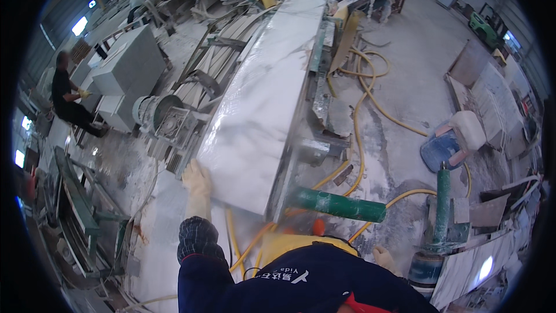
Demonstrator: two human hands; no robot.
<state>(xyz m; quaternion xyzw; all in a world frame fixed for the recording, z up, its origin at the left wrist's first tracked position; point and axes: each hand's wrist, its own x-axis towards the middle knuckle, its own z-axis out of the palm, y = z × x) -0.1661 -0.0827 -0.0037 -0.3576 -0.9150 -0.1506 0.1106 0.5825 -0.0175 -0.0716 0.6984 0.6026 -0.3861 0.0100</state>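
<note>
A long white slab (255, 122) with grey veining and a wet shine stretches away from me on a machine bed. My left hand (197, 179), in a pale glove, rests at the slab's near left corner with its fingers extended against the edge. Low on the right, beside the yellow apron (284, 244) at my waist, part of my right hand (386, 259) shows. It is apart from the slab, and its fingers are too small and hidden to read. A green cylinder (341, 204) juts out to the right of the slab's near end.
Yellow hoses (362, 139) snake over the floor at right. An upright green post (442, 203) stands near a blue drum (440, 149). A motor-like machine part (168, 117) sits left of the slab. Farther left, a person (69, 95) works by large pale blocks (130, 61).
</note>
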